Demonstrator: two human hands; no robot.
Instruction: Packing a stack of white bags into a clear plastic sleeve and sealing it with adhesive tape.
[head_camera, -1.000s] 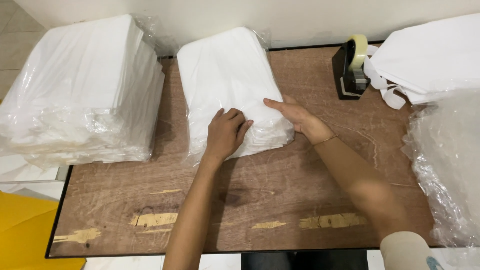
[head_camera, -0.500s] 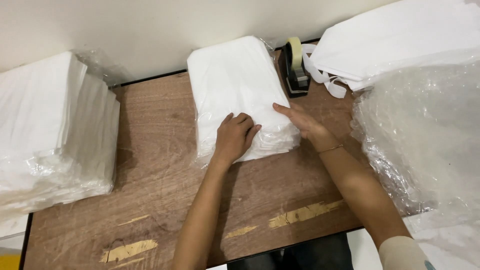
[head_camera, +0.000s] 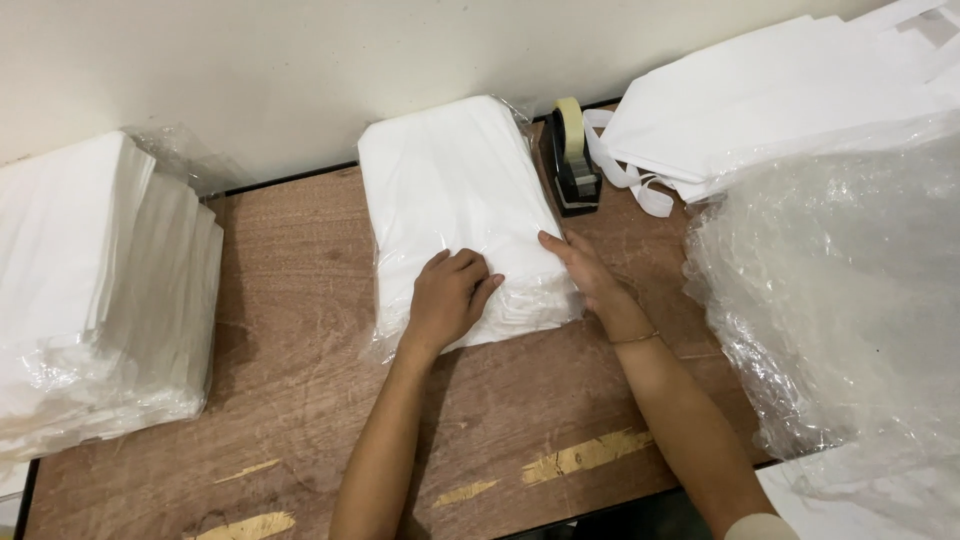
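Observation:
A stack of folded white items wrapped in clear plastic (head_camera: 450, 190) lies in the middle of the wooden table (head_camera: 290, 300), against the wall. My left hand (head_camera: 447, 297) presses down on the stack's near end with fingers curled. My right hand (head_camera: 588, 272) rests flat along the stack's near right edge, fingers touching its side. Neither hand lifts the stack.
A tall pile of wrapped white packs (head_camera: 95, 290) fills the left side. A black tape dispenser with a pale roll (head_camera: 572, 155) stands right of the stack. Loose white fabric with straps (head_camera: 760, 100) lies at the back right, and crumpled clear plastic (head_camera: 850, 300) covers the right.
The view has swung to the right, so the left pile sits further left. My right hand slid from the stack's top to its right edge; my left hand stayed on the near end.

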